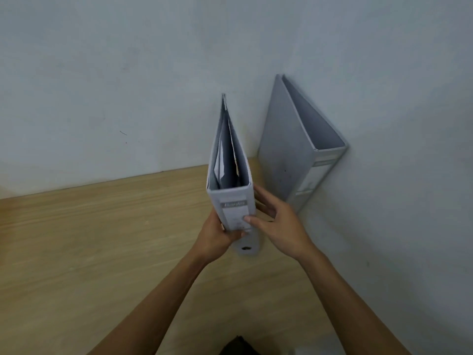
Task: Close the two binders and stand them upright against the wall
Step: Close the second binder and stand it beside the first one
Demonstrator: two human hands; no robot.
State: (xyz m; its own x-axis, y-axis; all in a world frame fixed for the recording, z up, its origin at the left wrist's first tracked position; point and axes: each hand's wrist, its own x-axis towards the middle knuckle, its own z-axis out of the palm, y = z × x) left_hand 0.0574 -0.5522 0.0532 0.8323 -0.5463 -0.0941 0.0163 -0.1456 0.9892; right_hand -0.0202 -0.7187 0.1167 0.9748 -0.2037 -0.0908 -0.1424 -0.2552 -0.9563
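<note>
Empty grey binder [284, 139] already stands against the pale wall [128, 73]. My left grip [217, 234] clasps the paper-filled grey binder [243, 162] upright on the wooden table [102, 239], right grip [279, 226] steadying it flat-fingered. Next, I'd seat it against the wall.

An office, likely — lever-arch binders [231, 175] on a wooden desk [102, 239], bare wall [128, 73].

A light wood-grain tabletop [102, 239], with a dark, unclear shape [238, 347] at the bottom edge.
</note>
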